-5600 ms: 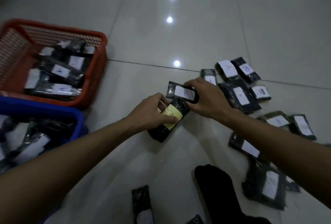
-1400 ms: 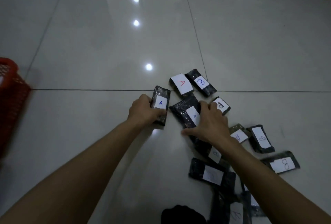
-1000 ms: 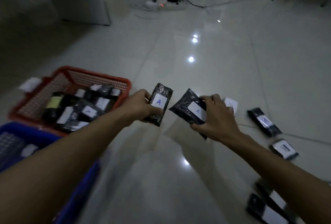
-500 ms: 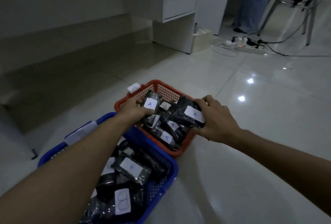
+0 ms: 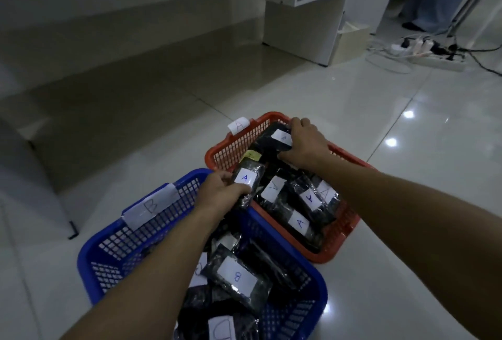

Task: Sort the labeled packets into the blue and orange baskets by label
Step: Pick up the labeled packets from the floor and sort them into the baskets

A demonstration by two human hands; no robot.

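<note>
Head view: a black plastic packet labelled A (image 5: 248, 182) is pinched by the left hand (image 5: 220, 193) at the meeting rims of the orange mesh basket (image 5: 339, 233) and the blue mesh basket (image 5: 114, 247). Released early, it could be dropped among the B packets. A second A packet (image 5: 274, 140) is gripped by the right hand (image 5: 305, 142) inside the orange basket, where the heaped pile could be disturbed.
</note>
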